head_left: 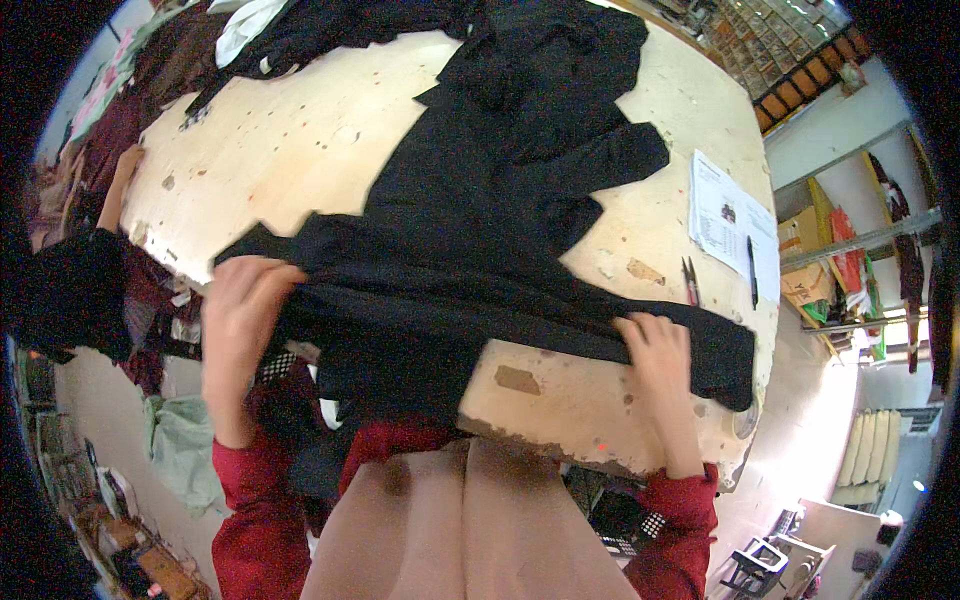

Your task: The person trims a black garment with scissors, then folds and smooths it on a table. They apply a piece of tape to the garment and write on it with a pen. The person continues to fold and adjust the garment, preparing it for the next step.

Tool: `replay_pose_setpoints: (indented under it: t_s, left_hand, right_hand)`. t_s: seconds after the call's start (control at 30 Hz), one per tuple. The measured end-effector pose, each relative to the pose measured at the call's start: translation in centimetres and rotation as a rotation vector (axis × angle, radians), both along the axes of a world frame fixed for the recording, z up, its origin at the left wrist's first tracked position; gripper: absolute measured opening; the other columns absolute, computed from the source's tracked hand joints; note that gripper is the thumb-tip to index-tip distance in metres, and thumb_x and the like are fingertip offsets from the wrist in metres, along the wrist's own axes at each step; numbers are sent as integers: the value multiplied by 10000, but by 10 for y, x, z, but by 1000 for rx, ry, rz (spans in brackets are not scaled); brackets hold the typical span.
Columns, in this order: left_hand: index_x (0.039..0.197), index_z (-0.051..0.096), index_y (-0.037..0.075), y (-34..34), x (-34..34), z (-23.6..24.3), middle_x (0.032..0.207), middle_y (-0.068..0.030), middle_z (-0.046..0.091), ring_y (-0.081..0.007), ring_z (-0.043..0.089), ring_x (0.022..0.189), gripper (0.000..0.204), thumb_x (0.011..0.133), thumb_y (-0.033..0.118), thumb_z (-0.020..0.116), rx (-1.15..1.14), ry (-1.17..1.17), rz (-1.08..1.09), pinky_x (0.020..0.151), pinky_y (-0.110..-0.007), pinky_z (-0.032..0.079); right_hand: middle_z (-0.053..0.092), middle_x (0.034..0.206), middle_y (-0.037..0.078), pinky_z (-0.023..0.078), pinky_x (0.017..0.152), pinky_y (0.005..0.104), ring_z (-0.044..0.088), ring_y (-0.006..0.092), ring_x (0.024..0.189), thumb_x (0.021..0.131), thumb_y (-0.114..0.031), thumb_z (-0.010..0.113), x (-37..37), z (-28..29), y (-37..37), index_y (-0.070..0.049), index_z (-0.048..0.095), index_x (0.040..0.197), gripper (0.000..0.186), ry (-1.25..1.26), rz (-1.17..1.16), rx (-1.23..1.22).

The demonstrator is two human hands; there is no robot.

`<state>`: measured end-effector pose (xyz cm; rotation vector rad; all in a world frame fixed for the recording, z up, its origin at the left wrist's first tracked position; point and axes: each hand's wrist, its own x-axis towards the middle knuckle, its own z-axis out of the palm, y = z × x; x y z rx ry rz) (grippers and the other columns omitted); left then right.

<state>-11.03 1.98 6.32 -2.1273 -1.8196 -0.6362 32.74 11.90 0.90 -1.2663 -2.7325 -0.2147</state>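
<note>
A black garment [430, 280] lies stretched across the table's near part, its outline running from my left hand to a long narrow end [722, 355] on the right. My left hand [243, 310] is closed over its left end, fingers curled on the cloth. At the lower edge of the narrow part, my right hand [658, 375] holds the fabric with bent fingers; the thumb is hidden. Part of the dark cloth drops over the table's front edge near my body. More black fabric [500, 130] continues in loose folds toward the far side.
The worn pale table [270, 140] has a chipped front edge. Small snips [690, 280], a printed sheet [722, 215] and a pen [752, 272] lie at right. Dark garments [340, 35] are heaped far left. Another person's hand [127, 170] rests at the left edge. Shelves [855, 235] stand right.
</note>
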Motion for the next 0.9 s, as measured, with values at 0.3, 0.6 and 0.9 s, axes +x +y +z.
replay_pose_setpoints:
  t_s: [0.3, 0.6, 0.9]
  left_hand:
    - [1121, 634, 117, 48, 111, -3, 943, -120, 576, -289, 582, 907, 329, 797, 60, 612, -114, -347, -11, 783, -404, 491]
    - [1056, 477, 14, 69, 142, -82, 1079, -235, 439, -425, 509, 996, 290, 785, -8, 578, -408, -562, 20, 828, -442, 460]
    - [1009, 491, 18, -13, 66, -40, 917, -60, 471, -150, 474, 839, 338, 727, -140, 394, -473, -1070, 23, 776, -238, 377]
  right_hand:
    - [631, 1086, 100, 477, 822, 389, 608, 278, 982, 798, -338, 684, -31, 63, -64, -103, 622, 1157, 434, 347, 424, -872]
    - [490, 1338, 128, 281, 1093, 463, 393, 305, 1313, 906, -160, 563, 72, -40, 65, -91, 524, 1246, 350, 382, -203, -163]
    - [560, 1181, 202, 390, 964, 450, 513, 357, 1124, 892, -413, 576, -1, -46, 112, -14, 579, 1171, 486, 592, -401, 7]
